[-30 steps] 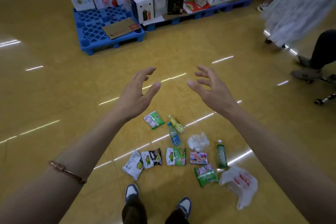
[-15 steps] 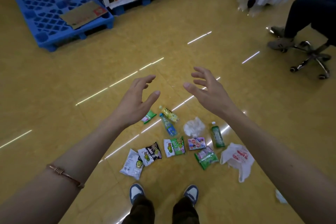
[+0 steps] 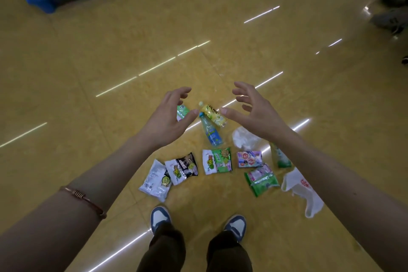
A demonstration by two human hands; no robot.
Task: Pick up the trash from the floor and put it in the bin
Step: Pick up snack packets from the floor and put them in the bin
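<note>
Both hands hang empty over the trash, fingers spread and loosely curved, palms turned toward each other: left hand (image 3: 167, 117), right hand (image 3: 254, 115). Framed right between them is the yellow bottle (image 3: 213, 113), flat on the floor (image 3: 110, 51), its cap pointing up-left away from the person and its base down-right toward the right hand. The blue bottle (image 3: 210, 133) lies just beside it, nearer the feet, with packets (image 3: 217, 161) strewn closer in. The right hand's thumb looks nearest the yellow bottle's body, so that hand seems likelier to close across its narrow width. How high the hands are above the floor, I cannot tell. No bin in sight.
</note>
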